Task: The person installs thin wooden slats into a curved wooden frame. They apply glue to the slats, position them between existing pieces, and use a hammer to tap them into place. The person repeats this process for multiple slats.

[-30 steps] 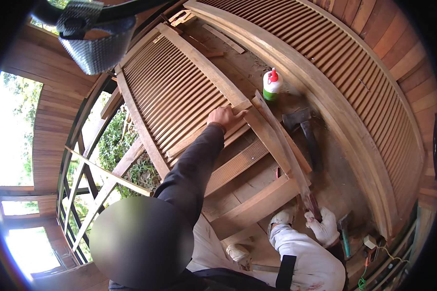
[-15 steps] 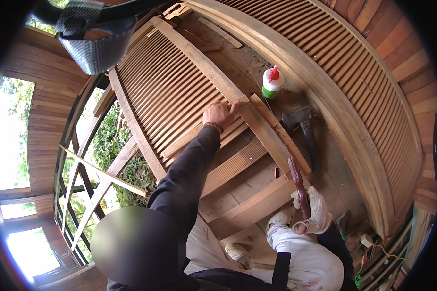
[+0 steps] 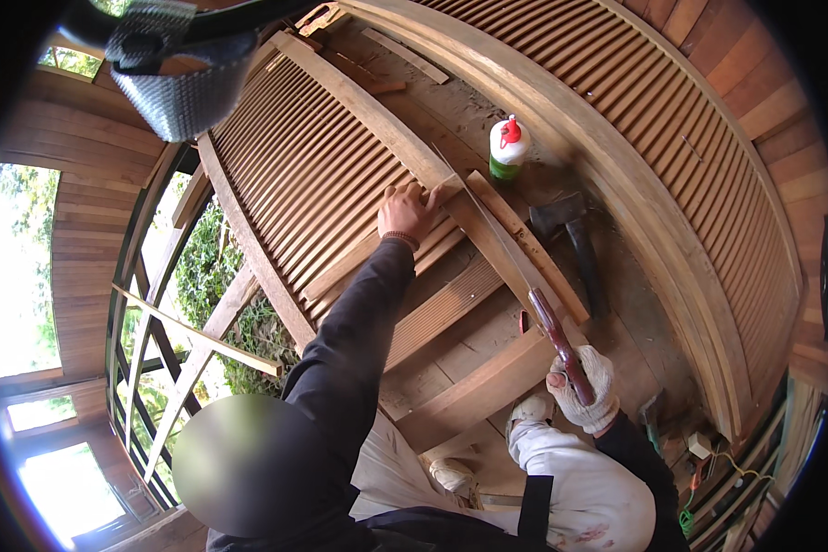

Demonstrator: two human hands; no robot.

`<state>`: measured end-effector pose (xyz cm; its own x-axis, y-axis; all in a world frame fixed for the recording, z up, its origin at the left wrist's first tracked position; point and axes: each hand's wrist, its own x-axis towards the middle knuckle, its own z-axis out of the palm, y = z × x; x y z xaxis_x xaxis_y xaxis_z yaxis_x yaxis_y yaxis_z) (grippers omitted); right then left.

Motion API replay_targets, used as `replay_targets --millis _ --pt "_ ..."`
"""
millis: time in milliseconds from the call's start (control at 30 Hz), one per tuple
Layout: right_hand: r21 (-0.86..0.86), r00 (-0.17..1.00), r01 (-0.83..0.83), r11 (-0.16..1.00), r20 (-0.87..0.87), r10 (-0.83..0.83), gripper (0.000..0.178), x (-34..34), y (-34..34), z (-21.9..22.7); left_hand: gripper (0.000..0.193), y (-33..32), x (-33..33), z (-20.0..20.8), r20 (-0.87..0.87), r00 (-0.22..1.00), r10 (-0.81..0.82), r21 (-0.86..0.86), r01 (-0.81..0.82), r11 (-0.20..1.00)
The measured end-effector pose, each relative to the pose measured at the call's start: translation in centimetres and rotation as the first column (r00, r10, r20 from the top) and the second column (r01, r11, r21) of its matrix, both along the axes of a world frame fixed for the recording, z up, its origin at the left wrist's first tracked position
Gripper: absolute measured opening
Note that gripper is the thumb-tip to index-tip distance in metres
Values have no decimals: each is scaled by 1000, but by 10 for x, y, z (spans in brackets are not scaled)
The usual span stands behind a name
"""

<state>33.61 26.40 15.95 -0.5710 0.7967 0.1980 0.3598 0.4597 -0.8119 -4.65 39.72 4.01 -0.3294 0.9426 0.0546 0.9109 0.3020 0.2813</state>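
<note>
My left hand [image 3: 407,212] is bare, with a bracelet at the wrist. Its fingers bend over the slats of a louvred wooden panel [image 3: 327,170], and its thumb lies on the panel's long side rail [image 3: 363,110]. In my right hand [image 3: 589,390], which wears a white knitted glove, is a handsaw [image 3: 555,333] with a reddish-brown handle. The saw's thin blade runs away from me along the rail and passes beside my left thumb. Whether its teeth are in the wood, I cannot tell.
Right of the rail lie a narrow wooden strip [image 3: 528,247] and a dark-headed hammer [image 3: 576,241]. A white and green bottle with a red cap [image 3: 507,145] stands farther off. Another louvred panel [image 3: 681,175] curves along the right. A wooden beam [image 3: 478,391] lies before my feet.
My right hand has moved forward and slightly left with the saw. The blade now shows plainly, reaching past my left thumb. My left hand stays at the rail.
</note>
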Motion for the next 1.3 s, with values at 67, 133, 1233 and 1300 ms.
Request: replay_targets --millis 67,133,1233,1300 --pt "-14 1000 9 1000 0 -9 25 -1 -1 1 53 -1 -2 -2 23 1000 8 11 -9 1000" --pt "-37 1000 28 999 13 -27 24 -1 -2 1 51 -1 -3 -1 47 998 33 7 -34 999" --pt "32 990 131 991 44 -132 20 9 11 28 46 27 11 -17 133 969 -207 126 191 974" --pt "-10 986 160 987 42 -159 17 11 13 28 41 28 7 -21 125 966 -226 203 198 959"
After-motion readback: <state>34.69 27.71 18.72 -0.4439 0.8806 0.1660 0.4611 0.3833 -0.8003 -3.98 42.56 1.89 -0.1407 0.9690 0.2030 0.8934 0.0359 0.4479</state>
